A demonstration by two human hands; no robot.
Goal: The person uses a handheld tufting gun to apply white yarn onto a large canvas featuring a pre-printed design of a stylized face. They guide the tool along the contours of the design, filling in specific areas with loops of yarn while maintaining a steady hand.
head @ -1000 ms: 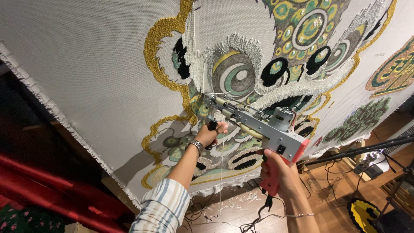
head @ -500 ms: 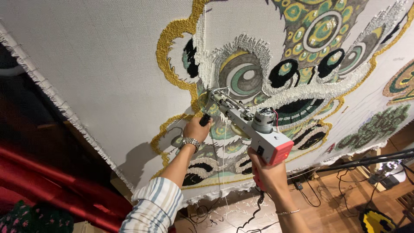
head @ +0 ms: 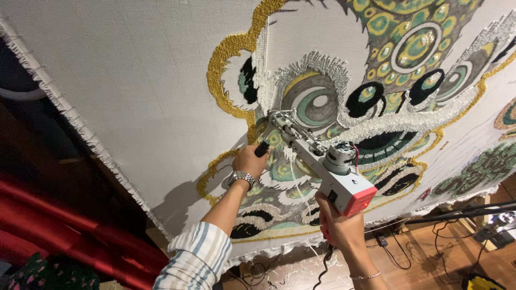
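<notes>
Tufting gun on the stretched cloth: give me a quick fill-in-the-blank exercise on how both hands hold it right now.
1. The right hand grips the tufting gun by its ____ rear handle.
2. The left hand holds the gun's black front ____.
3. On the left wrist sits a metal ____.
4. The gun's needle tip presses against the ____ cloth.

Missing words: red; handle; wristwatch; white

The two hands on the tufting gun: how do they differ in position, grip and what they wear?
The left hand grips the black front handle close to the cloth; the right hand holds the rear grip under the tufting gun, farther from it. The left wrist wears a metal watch and a striped sleeve; the right wears a thin bracelet. Both are closed on the gun.
</notes>
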